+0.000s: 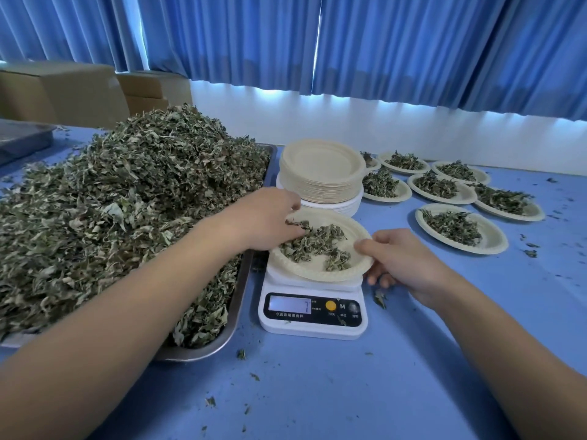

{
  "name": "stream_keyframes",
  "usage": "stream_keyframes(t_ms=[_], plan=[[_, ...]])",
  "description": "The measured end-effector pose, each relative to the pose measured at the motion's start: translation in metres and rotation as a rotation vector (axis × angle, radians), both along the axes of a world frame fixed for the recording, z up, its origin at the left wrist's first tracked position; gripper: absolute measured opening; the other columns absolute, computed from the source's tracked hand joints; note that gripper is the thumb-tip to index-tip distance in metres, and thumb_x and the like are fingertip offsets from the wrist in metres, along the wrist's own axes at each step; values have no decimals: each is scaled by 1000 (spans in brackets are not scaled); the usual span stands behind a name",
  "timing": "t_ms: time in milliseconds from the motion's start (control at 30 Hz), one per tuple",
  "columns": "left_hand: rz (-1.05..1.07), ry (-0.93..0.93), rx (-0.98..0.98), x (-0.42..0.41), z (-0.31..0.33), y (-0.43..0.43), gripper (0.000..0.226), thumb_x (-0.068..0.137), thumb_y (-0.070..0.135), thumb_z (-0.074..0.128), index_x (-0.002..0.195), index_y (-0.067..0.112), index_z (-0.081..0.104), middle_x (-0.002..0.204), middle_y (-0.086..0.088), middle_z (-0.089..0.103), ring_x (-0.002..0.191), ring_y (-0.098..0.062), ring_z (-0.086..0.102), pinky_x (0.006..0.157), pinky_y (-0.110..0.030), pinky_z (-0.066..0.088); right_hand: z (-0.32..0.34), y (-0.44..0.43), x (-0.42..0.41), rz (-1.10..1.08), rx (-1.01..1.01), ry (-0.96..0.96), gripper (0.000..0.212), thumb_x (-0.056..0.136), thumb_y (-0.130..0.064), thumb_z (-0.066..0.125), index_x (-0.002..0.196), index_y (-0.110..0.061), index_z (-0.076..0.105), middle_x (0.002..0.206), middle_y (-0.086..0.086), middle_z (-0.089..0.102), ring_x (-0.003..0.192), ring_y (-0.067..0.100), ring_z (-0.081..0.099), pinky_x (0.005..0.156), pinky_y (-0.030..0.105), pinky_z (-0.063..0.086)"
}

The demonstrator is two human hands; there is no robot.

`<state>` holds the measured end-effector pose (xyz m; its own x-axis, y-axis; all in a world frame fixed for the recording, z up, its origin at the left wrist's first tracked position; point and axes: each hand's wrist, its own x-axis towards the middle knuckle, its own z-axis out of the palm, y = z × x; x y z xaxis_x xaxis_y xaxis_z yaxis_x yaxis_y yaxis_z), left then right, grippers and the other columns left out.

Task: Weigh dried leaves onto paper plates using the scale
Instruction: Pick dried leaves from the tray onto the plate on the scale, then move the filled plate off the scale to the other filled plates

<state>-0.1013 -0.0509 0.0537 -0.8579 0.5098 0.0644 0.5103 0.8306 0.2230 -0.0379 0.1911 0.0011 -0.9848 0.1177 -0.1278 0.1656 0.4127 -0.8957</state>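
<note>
Atop the digital scale (313, 315) sits the paper plate (317, 275) of dried leaves (314, 246); right hand (409, 265) pinches its right rim; left hand (263, 220) dips in over the left rim, grip on leaves not discernible; leaf pile (127, 201) lies just left, nearer the left hand.

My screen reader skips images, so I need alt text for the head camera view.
A person's left hand touches dried leaves on a paper plate atop a white scale; the right hand pinches the plate's rim. Heaped tray left, filled plates right.
</note>
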Motion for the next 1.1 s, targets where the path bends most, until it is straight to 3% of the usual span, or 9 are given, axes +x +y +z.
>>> stream_keyframes(t_ms=[100,233,367,433,533,700,833,933,1100], plan=[[-56,35,115,4,-5,7,59,95,42,64,146,22,42,129,-1,60,111,-20,60,87,-33,47,10,12,-3,-136,-56,75,20,95,-8,60,91,10,67,72,25,65,46,17,53,39,25,40],[-42,51,359,10,0,26,56,96,33,63,145,17,42,110,-1,68,92,-16,66,87,-39,54,18,31,-2,-178,-202,131,31,99,-11,62,103,20,63,81,33,64,68,31,55,51,35,41],[155,-150,676,2,2,62,27,97,23,64,116,3,65,81,-7,66,48,-12,53,50,-25,45,26,44,2,-293,-254,200,45,104,-29,59,69,-3,66,51,8,49,37,17,38,39,26,28],[250,-395,885,0,-2,82,27,99,25,62,104,0,69,69,-9,60,40,-13,47,38,-21,32,30,59,2,-373,-257,222,45,104,-32,58,82,6,66,55,9,42,36,15,29,37,23,23],[305,-639,1047,0,-8,114,22,103,30,55,94,11,58,63,-7,51,36,-12,43,38,-15,19,29,85,0,-508,-297,233,45,100,-29,64,105,16,62,59,9,43,35,14,28,35,20,22],[354,-911,1284,-1,-9,166,27,104,18,46,77,16,44,47,2,39,29,-7,34,33,-11,18,28,126,0,-711,-432,254,17,89,-5,74,92,11,67,88,29,68,66,25,53,57,42,58],[341,-1017,1502,-3,-4,195,31,104,13,41,73,18,39,40,6,31,28,-6,32,31,-11,18,36,150,3,-751,-576,290,16,86,1,75,76,-3,62,69,10,57,41,14,44,37,18,35],[306,-1056,1569,-9,-2,211,33,104,13,41,71,17,39,40,5,32,28,-6,32,30,-12,19,41,159,1,-752,-670,366,16,86,2,75,76,-1,62,54,6,54,32,11,43,39,17,38],[303,-1060,1604,-33,1,236,32,104,13,40,72,16,42,43,4,37,28,-5,31,29,-12,19,40,174,-18,-760,-641,376,6,91,2,70,92,4,64,68,10,56,32,12,41,39,20,37]])
